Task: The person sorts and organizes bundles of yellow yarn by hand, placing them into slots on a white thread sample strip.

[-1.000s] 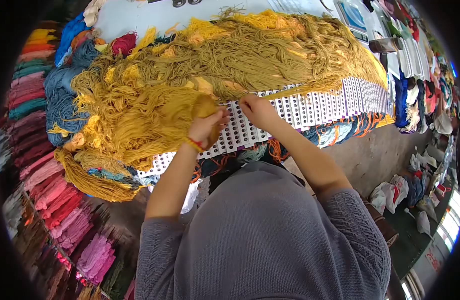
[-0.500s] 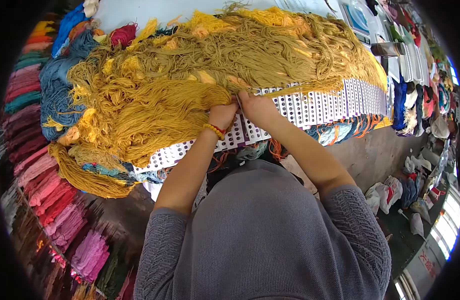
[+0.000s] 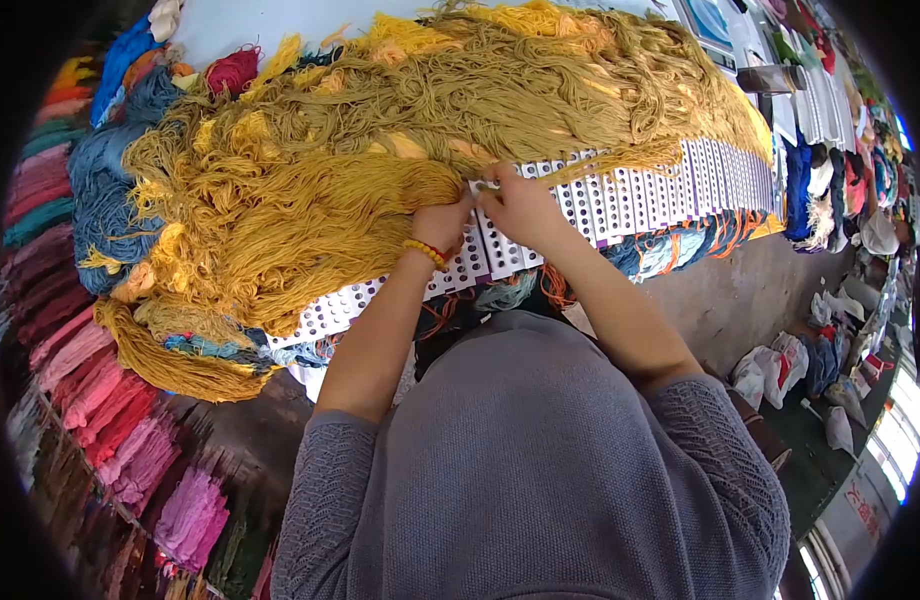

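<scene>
A big heap of mustard and olive thread [image 3: 310, 215] covers the table. Along its near edge runs an overlapping row of white perforated cards [image 3: 620, 205]. My left hand [image 3: 443, 224], with a yellow bead bracelet at the wrist, is closed at the edge of the thread, above the cards; what its fingers hold is too small to tell. Just right of it is my right hand [image 3: 520, 207], its thumb and index finger bent apart around a thin olive strand near the top of one card. Both hands' fingertips are close together.
Blue yarn [image 3: 115, 185] is piled at the left end. Pink and red skeins [image 3: 95, 385] hang in a row at the far left. Teal and orange threads [image 3: 670, 255] hang below the cards. White bags [image 3: 770, 370] lie at the right, and papers [image 3: 820, 110] at the back right.
My right hand has shifted slightly right and its thumb and index finger have spread. My left hand stays nearly in place by the thread. The view has moved slightly.
</scene>
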Motion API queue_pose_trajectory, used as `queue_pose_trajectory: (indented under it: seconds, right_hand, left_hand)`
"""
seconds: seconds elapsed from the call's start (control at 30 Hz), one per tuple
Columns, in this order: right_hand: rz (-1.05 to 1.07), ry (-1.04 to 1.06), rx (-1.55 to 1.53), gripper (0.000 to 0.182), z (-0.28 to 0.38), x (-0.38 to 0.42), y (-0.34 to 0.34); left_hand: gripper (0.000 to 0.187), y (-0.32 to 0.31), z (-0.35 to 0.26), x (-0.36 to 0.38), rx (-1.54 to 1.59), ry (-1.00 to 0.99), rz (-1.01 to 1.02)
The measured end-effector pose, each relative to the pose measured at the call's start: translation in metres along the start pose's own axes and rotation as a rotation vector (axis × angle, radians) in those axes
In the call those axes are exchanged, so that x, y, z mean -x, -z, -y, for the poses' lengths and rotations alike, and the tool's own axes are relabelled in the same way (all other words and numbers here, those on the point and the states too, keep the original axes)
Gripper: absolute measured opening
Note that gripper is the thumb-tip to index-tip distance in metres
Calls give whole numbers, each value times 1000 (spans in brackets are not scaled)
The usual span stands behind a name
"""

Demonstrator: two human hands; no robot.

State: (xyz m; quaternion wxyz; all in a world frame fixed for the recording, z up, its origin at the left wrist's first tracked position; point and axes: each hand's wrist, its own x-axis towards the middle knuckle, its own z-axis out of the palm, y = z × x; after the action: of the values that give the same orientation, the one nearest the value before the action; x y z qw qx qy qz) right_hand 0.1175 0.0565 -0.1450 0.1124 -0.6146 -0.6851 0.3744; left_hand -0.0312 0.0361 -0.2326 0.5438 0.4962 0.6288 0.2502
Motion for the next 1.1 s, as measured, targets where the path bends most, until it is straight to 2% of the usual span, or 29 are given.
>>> queue_pose_trajectory:
  seconds: [0.03, 0.07, 0.1, 0.17, 0.23, 0.33, 0.43, 0.5, 0.53, 0.57, 0.63, 0.67, 0.73, 0.77, 0.8, 0.83, 0.87, 0.9, 0.97, 1.0, 1.03, 1.07, 1.1]
  right_hand:
    - [52, -77, 27, 30, -5, 0, 1]
    - [51, -79, 26, 30, -13, 1, -2]
    - [33, -52, 31, 30, -24, 1, -7]
    - [22, -24, 33, 30, -29, 1, -10]
    - [54, -64, 6, 29, -27, 1, -8]
    - [31, -55, -2, 28, -30, 2, -9]
    - [10, -32, -17, 28, -31, 3, -11]
    - [-2, -25, -23, 27, -31, 3, -12]
    - [-14, -23, -28, 27, -32, 3, -13]
    - [-27, -23, -33, 26, -33, 4, -13]
    - [-76, -1, -38, 24, -39, 6, -19]
    - [-123, 23, -42, 21, -41, 7, -23]
    - [-177, 59, -33, 18, -46, 8, -30]
    - [-233, 97, -19, 15, -48, 9, -31]
    - [-235, 94, -18, 15, -45, 14, -29]
    - [-253, 203, -32, 14, -38, 20, -25]
    - [-270, 315, -45, 12, -33, 22, -23]
    - [-300, 405, -7, 12, -33, 23, -28]
    - [-281, 386, 29, 15, -23, 21, -20]
    - [-260, 366, 57, 18, -18, 21, -18]
    - [-188, 229, 246, 29, -16, 16, -19]
    - [-192, 227, 243, 29, -14, 13, -22]
    - [-200, 207, 298, 33, -12, 10, -23]
  left_hand:
    - [19, 10, -22, 7, -133, 42, 55]
    - [20, 21, -46, 17, 78, 407, 41]
    - [20, 22, -38, 15, 73, 404, 45]
    - [19, 27, -13, 13, 175, 167, -7]
    - [17, 30, -16, 14, 147, 217, 29]
    - [20, 28, -17, 12, 254, 139, 89]
    - [16, 21, -12, 9, 161, 146, -7]
    - [19, 12, -8, 4, 27, 225, -147]
    - [18, 9, -9, 8, 35, 13, -201]
    - [18, 9, -8, 14, 36, 11, -199]
    - [17, 21, -36, 34, 672, 129, -11]
    - [18, 29, -23, 34, 758, 157, 149]
    - [20, 51, -43, 51, 1132, 288, 520]
    - [26, 47, -46, 54, 1125, 169, 502]
    - [27, 44, -48, 52, 1055, 226, 496]
    - [29, 42, -54, 48, 985, 279, 487]
    - [32, 29, -63, 47, 938, 315, 354]
    - [32, 27, -54, 43, 940, 314, 354]
    - [33, 15, -31, 31, 966, 348, 422]
    - [31, 13, -32, 32, 952, 278, 359]
    - [27, 15, -29, 33, 971, 272, 263]
    - [24, 19, -27, 36, 986, 267, 168]
    - [21, 25, -26, 41, 1049, 382, 126]
